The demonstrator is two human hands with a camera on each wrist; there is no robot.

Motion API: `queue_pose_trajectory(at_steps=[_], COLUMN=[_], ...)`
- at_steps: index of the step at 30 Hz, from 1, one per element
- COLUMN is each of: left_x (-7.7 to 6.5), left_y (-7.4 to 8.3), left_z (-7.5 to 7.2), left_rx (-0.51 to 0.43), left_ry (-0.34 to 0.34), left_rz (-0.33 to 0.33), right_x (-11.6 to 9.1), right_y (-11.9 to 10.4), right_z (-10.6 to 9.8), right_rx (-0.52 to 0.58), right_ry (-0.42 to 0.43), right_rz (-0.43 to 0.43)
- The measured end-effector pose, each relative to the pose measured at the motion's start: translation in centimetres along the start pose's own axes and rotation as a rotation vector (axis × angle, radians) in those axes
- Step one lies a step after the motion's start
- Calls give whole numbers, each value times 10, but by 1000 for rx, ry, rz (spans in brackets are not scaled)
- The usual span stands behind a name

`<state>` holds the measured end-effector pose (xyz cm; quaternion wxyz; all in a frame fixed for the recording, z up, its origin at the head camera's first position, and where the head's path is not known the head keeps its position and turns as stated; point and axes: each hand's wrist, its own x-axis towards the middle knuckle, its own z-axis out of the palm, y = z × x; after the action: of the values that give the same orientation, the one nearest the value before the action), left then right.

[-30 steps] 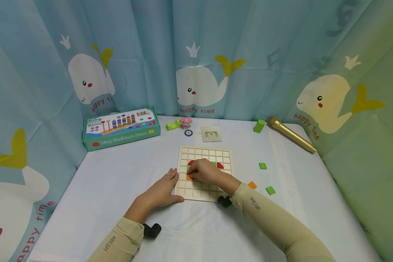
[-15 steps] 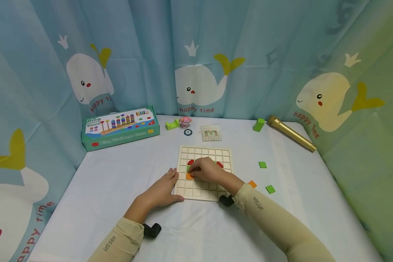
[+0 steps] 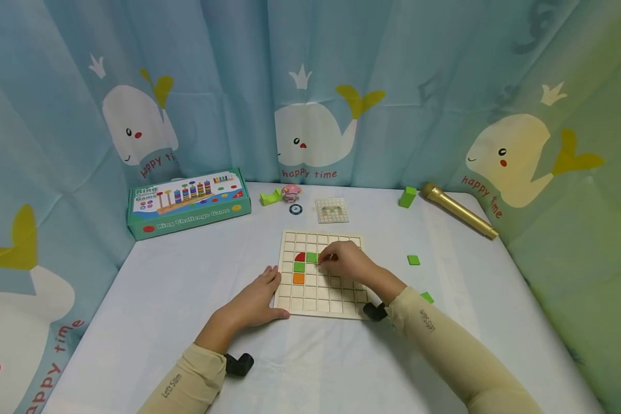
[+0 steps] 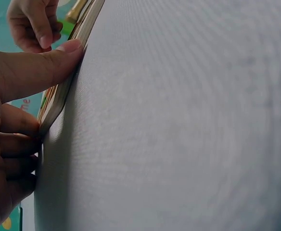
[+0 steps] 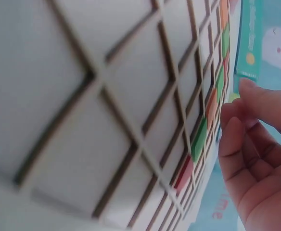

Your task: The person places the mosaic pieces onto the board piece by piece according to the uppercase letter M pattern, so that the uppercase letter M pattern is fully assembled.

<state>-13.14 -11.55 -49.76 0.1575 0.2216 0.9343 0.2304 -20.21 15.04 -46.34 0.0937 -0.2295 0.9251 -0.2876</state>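
Note:
My left hand (image 3: pixel 256 296) rests at the lower left of the wooden grid board (image 3: pixel 321 305), thumb along its near edge and the other fingers at its left edge. On the board sit a red quarter-round tile (image 3: pixel 300 257), two green tiles (image 3: pixel 311 257) and an orange tile (image 3: pixel 298 278). Over the upper middle hovers my right hand (image 3: pixel 349 261), fingers loosely bent, covering part of the tile row. The right wrist view shows nothing between its fingertips. That view also shows a red tile (image 5: pixel 184 173), a green tile (image 5: pixel 199 139) and an orange tile (image 5: pixel 211 108) set in the grid.
Loose green tiles (image 3: pixel 413 260) lie right of the board, one partly behind my right sleeve. Behind the board is a pattern card (image 3: pixel 332 211). Along the back stand a game box (image 3: pixel 188 204), a pink figurine (image 3: pixel 291 193), a green block (image 3: pixel 407 197) and a gold microphone (image 3: pixel 460 211).
My right hand has left the orange tile at the left and moved right and up, uncovering the left tiles. My right sleeve now hides the loose orange tile. My left hand stays put.

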Motion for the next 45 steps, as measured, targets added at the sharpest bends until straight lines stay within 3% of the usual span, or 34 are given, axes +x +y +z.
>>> queue_pose_trajectory(at_steps=[16,24,45], left_x=[-1,-1,0], left_y=[-1,0,-3], left_z=[1,1,3], left_rx=[7,8,14], left_ry=[3,5,7], left_rz=[10,14,25], right_x=[-19,-30,-70], right_y=[29,47,93], right_z=[-30,-45,-73], right_rx=[-4,-30,-46], right_ry=[34,96,173], right_rz=[73,81,269])
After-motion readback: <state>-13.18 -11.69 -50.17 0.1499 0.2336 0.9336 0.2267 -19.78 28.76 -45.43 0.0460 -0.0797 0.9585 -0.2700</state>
